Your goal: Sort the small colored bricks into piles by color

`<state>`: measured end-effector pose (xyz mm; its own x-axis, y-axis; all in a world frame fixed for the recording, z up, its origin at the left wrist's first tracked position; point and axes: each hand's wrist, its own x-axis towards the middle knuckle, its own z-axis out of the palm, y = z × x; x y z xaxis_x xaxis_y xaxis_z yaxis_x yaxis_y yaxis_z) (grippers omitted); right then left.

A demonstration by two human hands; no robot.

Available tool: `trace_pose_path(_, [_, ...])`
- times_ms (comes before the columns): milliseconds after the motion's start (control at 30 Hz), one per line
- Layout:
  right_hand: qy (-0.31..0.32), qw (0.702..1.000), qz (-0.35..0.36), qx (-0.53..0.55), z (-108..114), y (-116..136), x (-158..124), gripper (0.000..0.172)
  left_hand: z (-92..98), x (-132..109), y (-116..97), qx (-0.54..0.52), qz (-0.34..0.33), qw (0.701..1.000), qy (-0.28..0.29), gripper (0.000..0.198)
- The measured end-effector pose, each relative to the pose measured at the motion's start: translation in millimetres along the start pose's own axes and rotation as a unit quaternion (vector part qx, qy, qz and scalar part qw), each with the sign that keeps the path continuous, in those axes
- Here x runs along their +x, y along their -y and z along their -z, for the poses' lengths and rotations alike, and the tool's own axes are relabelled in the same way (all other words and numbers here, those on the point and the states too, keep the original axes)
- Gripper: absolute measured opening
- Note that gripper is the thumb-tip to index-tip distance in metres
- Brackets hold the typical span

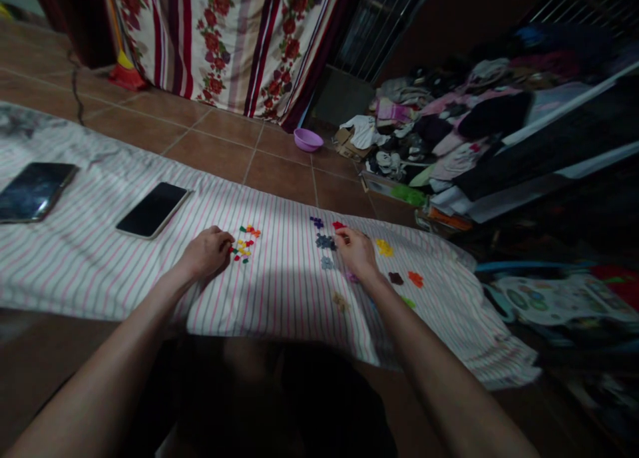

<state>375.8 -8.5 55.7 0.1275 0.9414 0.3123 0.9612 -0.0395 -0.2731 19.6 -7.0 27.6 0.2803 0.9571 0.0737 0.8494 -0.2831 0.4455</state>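
Observation:
My left hand (208, 251) rests on the striped cloth with its fingers curled in, at the left edge of a mixed group of small coloured pieces (243, 248) in red, yellow, orange and green. Whether it pinches a piece is hidden. My right hand (356, 250) has thumb and fingers pressed together between a small red pile (339, 225) and a dark grey pile (324, 241); anything in the pinch is too small to make out. Close by lie a dark blue pile (317, 222), a light grey pile (327, 263) and a purple pile (352, 277), partly behind the right hand.
Yellow (384, 247), maroon (396, 279), orange (415, 279), green (408, 302) and beige (341, 302) piles lie around the right forearm. A phone (154, 210) and a tablet-like device (36, 192) lie left on the striped cloth (284, 291). Beyond are a purple basin (308, 139) and heaped clothes (449, 112).

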Motion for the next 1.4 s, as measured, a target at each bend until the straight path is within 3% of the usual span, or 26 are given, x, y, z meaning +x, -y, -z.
trace_pose_path(200, [0.049,0.980,0.129,0.145,-36.4,70.4,-21.3,0.020,4.1,-2.1,4.6,-0.021,-0.010,1.000,0.013,0.035])
trace_pose_path(333, [0.086,0.966,0.142,0.198,-52.2,108.2,-36.3,0.018,5.5,-4.5,5.2,-0.032,-0.014,0.999,0.018,0.035])
trace_pose_path(500, [0.142,0.950,0.168,0.222,-57.3,134.7,-44.8,0.020,6.2,-7.3,6.0,-0.043,-0.024,0.999,0.018,0.035])
trace_pose_path(767, [0.148,0.954,0.151,0.210,-63.7,153.2,-49.9,0.013,6.3,-10.3,6.8,-0.053,-0.054,0.997,0.021,0.033])
trace_pose_path(1067, [0.123,0.968,0.093,0.198,-73.1,159.4,-55.1,0.005,-14.3,-23.1,6.6,-0.028,-0.090,0.991,-0.098,0.033])
trace_pose_path(1233, [0.092,0.957,0.079,0.262,-71.7,156.3,-61.7,0.002,-32.2,-41.4,-2.2,0.099,-0.053,0.988,-0.106,0.054])
trace_pose_path(1400, [0.081,0.938,0.030,0.334,-73.6,149.7,-80.4,0.008,-45.6,-47.6,-14.6,0.139,-0.039,0.984,-0.108,0.074])
